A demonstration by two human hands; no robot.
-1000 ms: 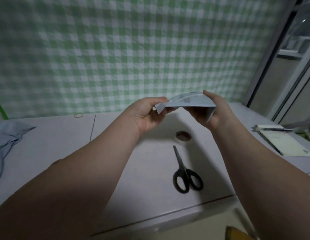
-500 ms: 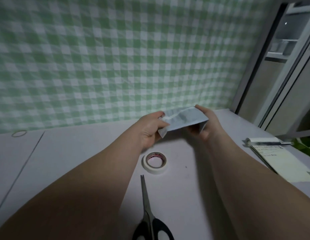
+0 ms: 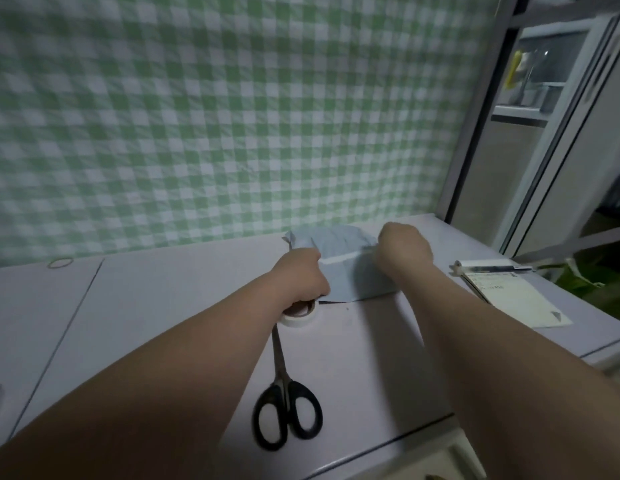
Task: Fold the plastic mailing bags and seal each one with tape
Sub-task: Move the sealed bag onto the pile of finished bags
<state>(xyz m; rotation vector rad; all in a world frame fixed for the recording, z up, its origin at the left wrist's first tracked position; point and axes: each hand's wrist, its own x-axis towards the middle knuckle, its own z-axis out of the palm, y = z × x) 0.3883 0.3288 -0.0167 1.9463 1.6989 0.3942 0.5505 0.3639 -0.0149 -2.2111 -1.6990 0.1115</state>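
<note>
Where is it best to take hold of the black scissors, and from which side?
Probably grip the scissors by the two handle loops, coming from the near side: they lie flat and closed, loops toward the person, blades pointing away toward the tape roll.

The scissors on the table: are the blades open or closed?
Closed. The scissors lie flat, both blades together as one narrow line, handle loops touching.

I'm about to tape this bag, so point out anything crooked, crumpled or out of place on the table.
The mailing bag, held between the left hand and right hand, has a rumpled, uneven far edge rather than a flat fold. The tape roll sits partly hidden under the left wrist. Nothing looks spilled or broken.
</note>
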